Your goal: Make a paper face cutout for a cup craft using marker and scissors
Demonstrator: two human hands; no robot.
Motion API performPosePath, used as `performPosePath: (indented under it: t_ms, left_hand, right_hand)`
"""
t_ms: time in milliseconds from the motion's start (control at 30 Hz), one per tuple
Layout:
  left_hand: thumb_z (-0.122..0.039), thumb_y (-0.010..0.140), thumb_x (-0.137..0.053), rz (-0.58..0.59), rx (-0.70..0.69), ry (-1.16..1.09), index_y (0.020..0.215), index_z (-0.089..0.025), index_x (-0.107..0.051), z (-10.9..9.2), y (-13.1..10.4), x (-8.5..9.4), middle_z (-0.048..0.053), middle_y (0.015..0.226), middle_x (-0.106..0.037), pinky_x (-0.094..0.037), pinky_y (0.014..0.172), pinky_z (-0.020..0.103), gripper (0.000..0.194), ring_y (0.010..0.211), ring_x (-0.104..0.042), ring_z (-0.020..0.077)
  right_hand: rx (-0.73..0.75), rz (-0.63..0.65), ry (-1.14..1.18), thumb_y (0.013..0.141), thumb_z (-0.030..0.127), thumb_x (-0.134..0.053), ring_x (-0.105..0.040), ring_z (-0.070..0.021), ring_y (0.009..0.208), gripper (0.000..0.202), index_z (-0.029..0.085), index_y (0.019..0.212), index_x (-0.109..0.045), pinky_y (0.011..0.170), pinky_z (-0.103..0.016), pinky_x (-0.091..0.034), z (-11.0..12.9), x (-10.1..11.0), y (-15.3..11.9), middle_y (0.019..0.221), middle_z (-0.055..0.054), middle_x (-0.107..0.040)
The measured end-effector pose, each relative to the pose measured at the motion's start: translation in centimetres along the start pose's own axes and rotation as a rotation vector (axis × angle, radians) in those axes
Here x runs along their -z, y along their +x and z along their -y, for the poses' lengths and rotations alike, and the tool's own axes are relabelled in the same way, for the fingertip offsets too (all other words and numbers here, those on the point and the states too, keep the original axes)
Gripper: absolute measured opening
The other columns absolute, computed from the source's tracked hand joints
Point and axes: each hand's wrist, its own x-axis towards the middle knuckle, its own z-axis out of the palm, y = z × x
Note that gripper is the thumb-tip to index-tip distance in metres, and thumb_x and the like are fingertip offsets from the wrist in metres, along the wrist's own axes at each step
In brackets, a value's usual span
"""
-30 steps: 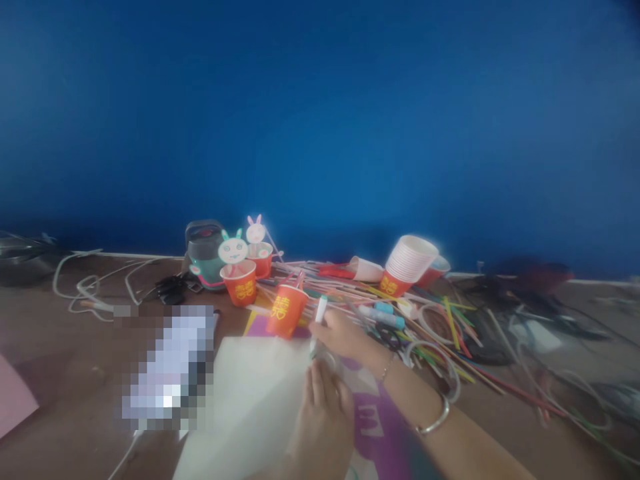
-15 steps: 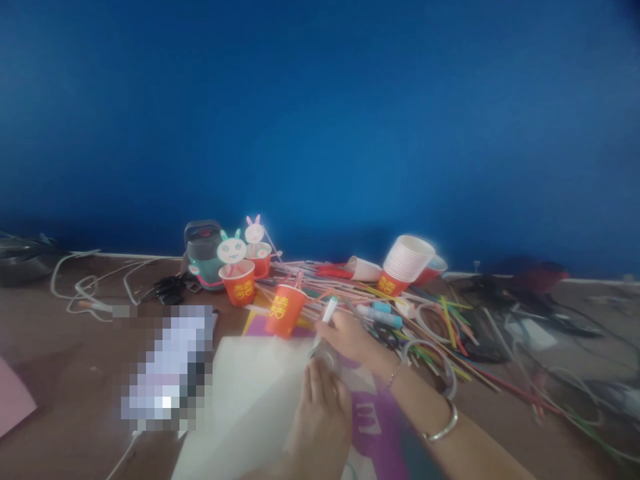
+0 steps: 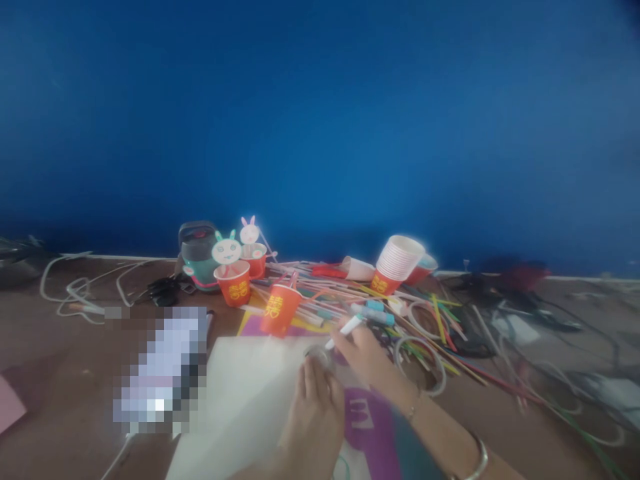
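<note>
My left hand (image 3: 315, 407) lies on the white paper (image 3: 240, 393), its fingertips pressed on a small round clear object (image 3: 319, 355) near the sheet's upper right edge. In my right hand (image 3: 363, 353) is a white marker (image 3: 345, 331) with a teal end, tilted up to the right, its lower end by the round object's right side. A purple printed sheet (image 3: 373, 427) shows under the paper on the right. Just behind the paper stands an orange-red cup (image 3: 281, 310) with yellow characters.
Two red cups with rabbit faces (image 3: 227, 252) stand back left beside a teal container (image 3: 200, 257). A phone (image 3: 167, 367) lies left. Behind my right hand are a cup stack (image 3: 397, 263), colourful sticks (image 3: 325, 290), teal markers (image 3: 375, 313) and a tape ring (image 3: 420, 363).
My right hand has moved right and slightly down, and the marker has tilted further to the right. More of the round object shows. The whole view has shifted slightly.
</note>
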Motion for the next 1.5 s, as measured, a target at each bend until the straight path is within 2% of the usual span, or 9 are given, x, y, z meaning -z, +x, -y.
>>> performPosePath:
  t_ms: [267,667,767,833,967,1133,1233,1367,1500]
  left_hand:
    - [-0.013,0.073,-0.05,-0.013,-0.007,0.006,0.094,-0.006,-0.068,0.1,-0.2,0.2,0.021,0.102,-0.07,-0.054,0.08,0.039,0.028,0.097,-0.066,0.0302]
    - [-0.015,0.077,-0.05,0.053,-0.042,0.006,0.101,-0.008,-0.065,0.1,-0.7,-0.4,0.019,0.105,-0.068,-0.05,0.083,0.044,0.03,0.102,-0.063,0.0306]
    - [-0.014,0.077,-0.05,0.067,-0.041,-0.016,0.102,-0.009,-0.066,0.2,-0.8,-0.6,0.018,0.105,-0.068,-0.05,0.083,0.042,0.03,0.103,-0.063,0.0297]
    - [-0.012,0.077,-0.05,0.078,-0.028,-0.03,0.104,-0.009,-0.065,0.3,-0.8,-0.7,0.018,0.108,-0.067,-0.05,0.084,0.042,0.031,0.104,-0.062,0.0289]
    - [-0.01,0.077,-0.048,0.069,0.004,-0.047,0.107,-0.008,-0.064,0.4,-0.6,-0.6,0.02,0.112,-0.065,-0.051,0.083,0.039,0.033,0.105,-0.061,0.0278]
    - [-0.006,0.078,-0.045,0.129,0.016,-0.092,0.106,-0.009,-0.064,0.9,0.0,0.2,0.02,0.115,-0.063,-0.05,0.083,0.038,0.034,0.105,-0.06,0.0267]
    - [-0.01,0.079,-0.048,0.235,0.019,-0.164,0.109,-0.009,-0.063,1.8,0.5,0.8,0.019,0.121,-0.059,-0.046,0.09,0.041,0.033,0.111,-0.055,0.0283]
    - [-0.019,0.079,-0.052,0.363,-0.134,-0.302,0.102,-0.012,-0.065,4.1,1.5,1.9,0.017,0.116,-0.062,-0.038,0.097,0.049,0.028,0.115,-0.051,0.0321]
    - [-0.005,0.073,-0.049,0.351,-0.305,-0.418,0.114,-0.016,-0.059,7.3,2.6,3.3,0.01,0.116,-0.062,-0.037,0.098,0.04,0.044,0.113,-0.051,0.0247]
  right_hand:
    - [0.061,-0.084,-0.05,0.089,0.035,-0.043,-0.055,-0.0165,0.059,0.021,0.02,0.074,-0.048,0.057,-0.026,-0.04,-1.6,-0.4,-2.4,0.063,-0.001,-0.058]
    - [0.078,-0.087,-0.055,0.09,0.034,-0.04,-0.051,-0.0162,0.056,0.023,0.022,0.073,-0.047,0.054,-0.027,-0.041,-1.3,-0.3,-4.0,0.059,0.001,-0.052]
    - [0.097,-0.102,0.046,0.093,0.035,-0.039,-0.058,-0.0176,0.065,0.023,0.021,0.087,-0.056,0.062,-0.027,-0.046,-1.4,0.5,-4.2,0.071,-0.003,-0.062]
    - [0.194,-0.07,0.037,0.094,0.031,-0.038,-0.062,-0.0192,0.081,0.023,0.022,0.1,-0.059,0.075,-0.029,-0.047,-1.4,0.9,-4.4,0.088,-0.006,-0.066]
    - [0.459,0.091,-0.158,0.081,0.018,-0.05,-0.058,-0.0238,0.1,0.03,0.022,0.11,-0.057,0.088,-0.036,-0.043,-1.5,1.0,-4.4,0.105,-0.009,-0.064]
    - [0.474,0.178,-0.327,0.062,0.009,-0.055,-0.057,-0.027,0.095,0.047,0.019,0.107,-0.055,0.083,-0.039,-0.041,-1.7,0.5,-4.0,0.099,-0.01,-0.063]
    - [0.477,0.173,-0.348,0.065,0.012,-0.056,-0.057,-0.0267,0.092,0.042,0.018,0.106,-0.055,0.081,-0.038,-0.04,-1.5,0.5,-3.7,0.1,-0.011,-0.063]
    - [0.49,0.185,-0.396,0.065,0.011,-0.057,-0.057,-0.026,0.091,0.04,0.017,0.105,-0.055,0.079,-0.035,-0.04,-1.1,0.7,-3.3,0.099,-0.011,-0.063]
    - [0.477,0.192,-0.461,0.064,0.006,-0.052,-0.057,-0.0249,0.09,0.04,0.017,0.102,-0.056,0.079,-0.035,-0.041,-0.8,0.7,-3.1,0.095,-0.01,-0.063]
